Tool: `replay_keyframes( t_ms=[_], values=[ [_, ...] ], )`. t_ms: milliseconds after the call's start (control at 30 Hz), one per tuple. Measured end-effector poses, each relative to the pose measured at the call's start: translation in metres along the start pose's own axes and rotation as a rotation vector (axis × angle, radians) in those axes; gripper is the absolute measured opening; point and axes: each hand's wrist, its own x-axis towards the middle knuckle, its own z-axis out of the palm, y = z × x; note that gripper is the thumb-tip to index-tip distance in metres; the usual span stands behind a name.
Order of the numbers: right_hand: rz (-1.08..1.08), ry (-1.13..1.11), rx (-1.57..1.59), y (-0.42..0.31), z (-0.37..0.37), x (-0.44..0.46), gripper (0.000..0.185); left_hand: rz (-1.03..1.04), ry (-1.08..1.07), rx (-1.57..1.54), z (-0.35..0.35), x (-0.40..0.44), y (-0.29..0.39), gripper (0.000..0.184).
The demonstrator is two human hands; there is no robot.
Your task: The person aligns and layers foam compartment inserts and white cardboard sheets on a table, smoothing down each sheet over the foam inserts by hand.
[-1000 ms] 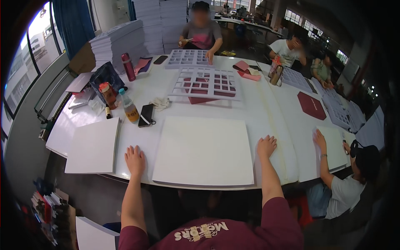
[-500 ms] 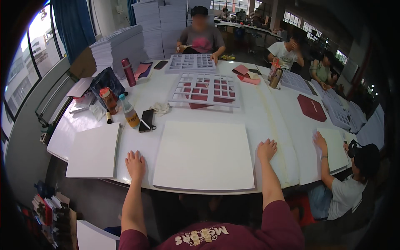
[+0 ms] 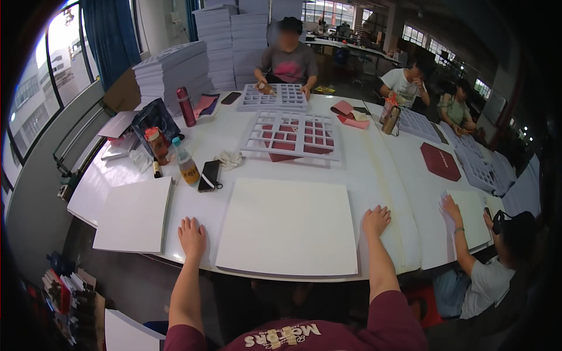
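"At the near edge of the surface [image 3: 383,181], how is each grip placed?"

"My left grip [image 3: 192,237] lies palm down, open and holding nothing, with its fingers slightly spread. It sits between the large white panel [image 3: 290,225] and the smaller white panel [image 3: 134,213] on the left."

"And the right?"

"My right grip [image 3: 376,220] rests palm down too, open with fingers a little apart, holding nothing, just beside the large panel's right side."

"Where exactly is that large panel?"

"Flat in front of me, between my arms."

"What lies beyond it?"

"A white compartment tray [image 3: 300,136] sits over a maroon piece [image 3: 281,157]. Left of the tray are a crumpled cloth [image 3: 229,159], a black phone [image 3: 209,175] and a plastic bottle [image 3: 187,167]."
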Motion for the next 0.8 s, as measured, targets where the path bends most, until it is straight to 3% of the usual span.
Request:
replay_keyframes(
  t_ms=[300,800],
  values=[
    [-0.037,0.093,0.023,0.0028,0.0076,-0.0034,0.049,0.013,-0.004,0.008,-0.0017,0.003,0.0016,0.046],
    [-0.02,0.041,0.01,0.0007,0.0002,-0.0031,0.048,0.004,-0.013,0.008,-0.0007,-0.0005,0.0006,0.046]
  ],
)
